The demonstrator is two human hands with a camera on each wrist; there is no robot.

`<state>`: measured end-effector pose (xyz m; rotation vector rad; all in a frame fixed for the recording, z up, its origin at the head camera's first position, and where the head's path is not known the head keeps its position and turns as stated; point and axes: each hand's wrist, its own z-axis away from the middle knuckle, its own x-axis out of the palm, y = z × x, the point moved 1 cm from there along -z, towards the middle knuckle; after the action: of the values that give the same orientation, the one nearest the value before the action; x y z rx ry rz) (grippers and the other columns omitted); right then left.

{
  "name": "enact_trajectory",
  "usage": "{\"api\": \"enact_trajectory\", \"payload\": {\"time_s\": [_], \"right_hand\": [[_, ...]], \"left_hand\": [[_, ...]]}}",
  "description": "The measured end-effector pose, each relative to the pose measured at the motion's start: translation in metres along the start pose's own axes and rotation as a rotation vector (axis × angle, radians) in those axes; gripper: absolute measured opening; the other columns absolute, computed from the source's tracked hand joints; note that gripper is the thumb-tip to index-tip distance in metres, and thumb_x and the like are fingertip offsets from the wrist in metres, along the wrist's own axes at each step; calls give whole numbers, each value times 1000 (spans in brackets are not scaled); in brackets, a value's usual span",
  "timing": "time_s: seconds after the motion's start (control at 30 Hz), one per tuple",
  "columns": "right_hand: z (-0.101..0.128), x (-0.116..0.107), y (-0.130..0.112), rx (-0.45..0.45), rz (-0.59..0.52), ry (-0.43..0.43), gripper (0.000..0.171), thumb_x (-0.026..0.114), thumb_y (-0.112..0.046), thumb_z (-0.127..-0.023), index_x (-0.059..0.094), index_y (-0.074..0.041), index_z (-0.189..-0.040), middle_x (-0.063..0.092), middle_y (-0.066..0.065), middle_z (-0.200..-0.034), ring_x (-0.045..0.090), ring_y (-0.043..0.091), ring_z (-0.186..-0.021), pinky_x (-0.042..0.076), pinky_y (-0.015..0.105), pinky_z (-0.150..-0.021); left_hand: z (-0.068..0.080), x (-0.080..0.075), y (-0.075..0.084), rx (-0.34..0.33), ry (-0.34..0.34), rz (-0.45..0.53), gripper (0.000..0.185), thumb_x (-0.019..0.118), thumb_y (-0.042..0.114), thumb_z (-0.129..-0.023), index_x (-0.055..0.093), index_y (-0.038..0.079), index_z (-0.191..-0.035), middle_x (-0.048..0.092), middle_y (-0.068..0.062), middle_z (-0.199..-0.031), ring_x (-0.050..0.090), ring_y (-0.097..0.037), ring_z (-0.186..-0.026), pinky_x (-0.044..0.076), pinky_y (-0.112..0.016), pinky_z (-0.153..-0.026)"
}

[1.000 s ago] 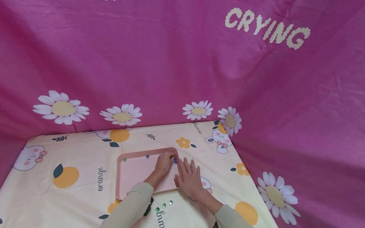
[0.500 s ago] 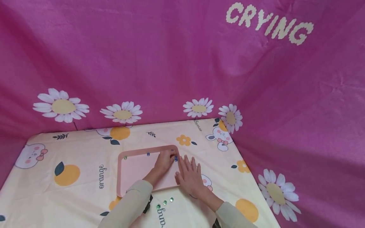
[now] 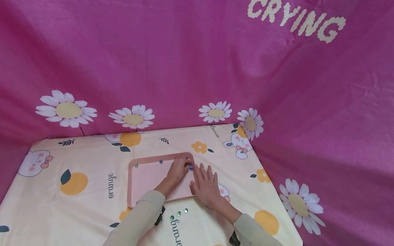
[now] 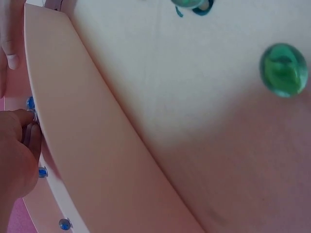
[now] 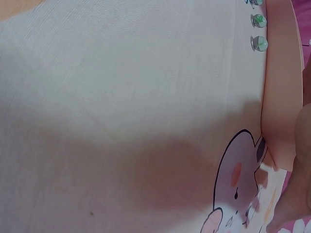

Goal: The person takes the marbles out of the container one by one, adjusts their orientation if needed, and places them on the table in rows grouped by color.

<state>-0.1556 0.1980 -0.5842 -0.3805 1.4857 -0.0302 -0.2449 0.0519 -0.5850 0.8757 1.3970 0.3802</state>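
My left hand (image 3: pixel 178 170) reaches into the pink tray (image 3: pixel 130 184) near its far right corner. In the left wrist view, its thumb and fingertips pinch a small glass marble (image 4: pixel 33 114), mostly hidden by them. Right beside it is a blue marble (image 4: pixel 30 103). My right hand (image 3: pixel 207 187) lies with straight, spread fingers along the outside of the tray's right wall, thumb at the rim. Along the tray's far wall are a green marble (image 3: pixel 136 165), a blue marble (image 3: pixel 161 162) and another marble (image 3: pixel 186 158) in the corner.
Several green marbles, including a front one (image 3: pixel 172 217), sit on the patterned tablecloth (image 3: pixel 92 218) before the tray, close to the left sleeve (image 3: pixel 138 215). A magenta curtain (image 3: pixel 172 68) hangs behind the table and on its right.
The head view has tilted up slightly. My left hand has shifted a little toward the near side inside the tray, uncovering a marble in the far right corner. The right hand stays in place.
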Motion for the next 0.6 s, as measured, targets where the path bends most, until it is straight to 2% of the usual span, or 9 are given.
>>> {"api": "enact_trajectory", "payload": {"time_s": [0.2,0.4,0.6], "right_hand": [[-1,2,1,2,20,0,69,35,-50,-104,13,-18,-161,11,11,-166,3,42,-149,7,67,-114],[0,1,0,-3,10,17,68,37,-47,-104,15,-17,-161,13,13,-165,4,43,-149,8,68,-113],[0,1,-1,-1,16,18,68,36,-48,-104,15,-17,-161,12,12,-165,5,43,-149,8,67,-114]], "left_hand": [[5,-4,-5,-37,42,50,19,70,0,-90,74,3,-109,72,-9,-102,66,-22,-97,54,-36,-90],[9,-4,-11,-76,73,95,20,70,1,-90,74,3,-110,72,-9,-101,65,-19,-93,55,-32,-85],[13,-7,-13,-67,87,112,21,70,1,-90,73,1,-110,72,-10,-101,66,-20,-91,56,-32,-83]]}}
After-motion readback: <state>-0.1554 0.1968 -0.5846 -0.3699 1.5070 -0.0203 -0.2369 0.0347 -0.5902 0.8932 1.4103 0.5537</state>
